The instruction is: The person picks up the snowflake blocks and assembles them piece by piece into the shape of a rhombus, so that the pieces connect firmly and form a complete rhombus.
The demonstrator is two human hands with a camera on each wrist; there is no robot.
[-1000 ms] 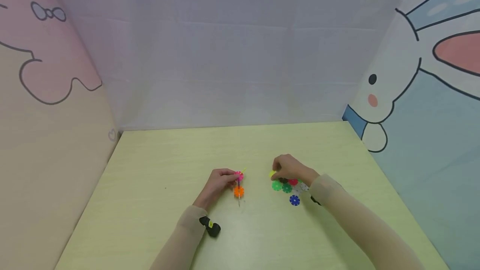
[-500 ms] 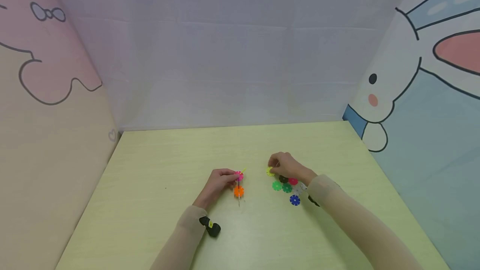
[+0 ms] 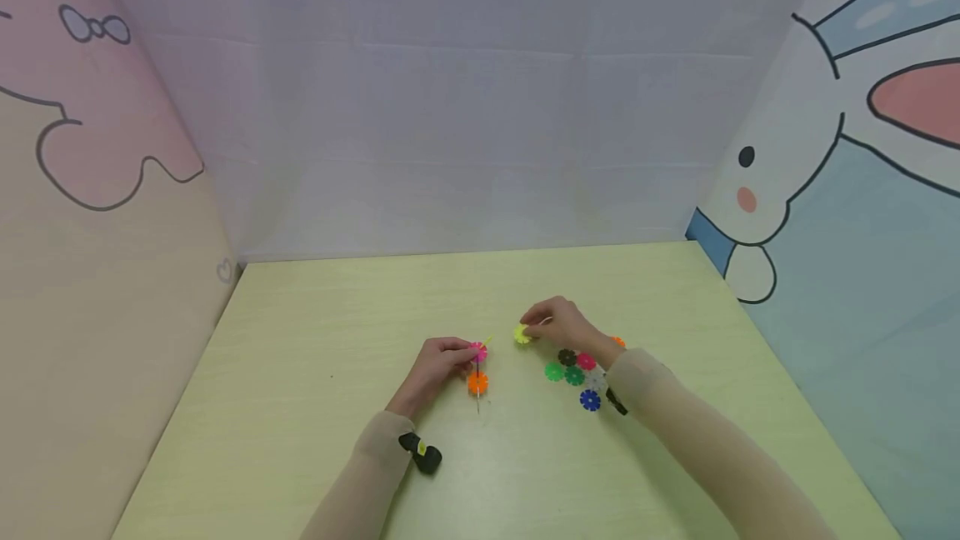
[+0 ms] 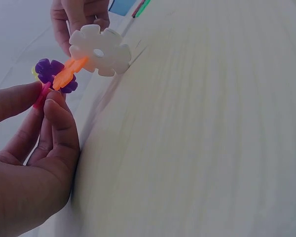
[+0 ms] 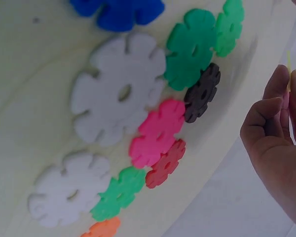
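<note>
Pale cloth (image 3: 480, 123) hangs behind a light yellowish desk (image 3: 337, 440), with cartoon-printed panels (image 3: 870, 257) at either side. Near the middle of the desk, the left hand (image 3: 438, 365) pinches a pink disc (image 4: 41, 96) that belongs to a slotted-together cluster, along with a purple disc (image 4: 45, 65), an orange disc (image 4: 66, 74) and a white disc (image 4: 111, 52). Well apart from it, the right hand (image 3: 562, 327) pinches a loose yellow disc (image 3: 521, 335) by its edge, to the right of the cluster. Slotting discs together looks like the work in hand, and that edge grip suits it, since the far notches stay free. Best to set notch against notch with the two discs crossing squarely, then push straight, because a twist could pop the orange joint. Steadying the cluster close to the chosen notch should spare the other joints. Whether the white disc's rim rests on the desk is hard to tell. It also pays to keep the right sleeve (image 3: 652, 382) clear of the blue disc (image 3: 590, 400), black disc (image 3: 567, 357) and other loose pieces lying beside it
</note>
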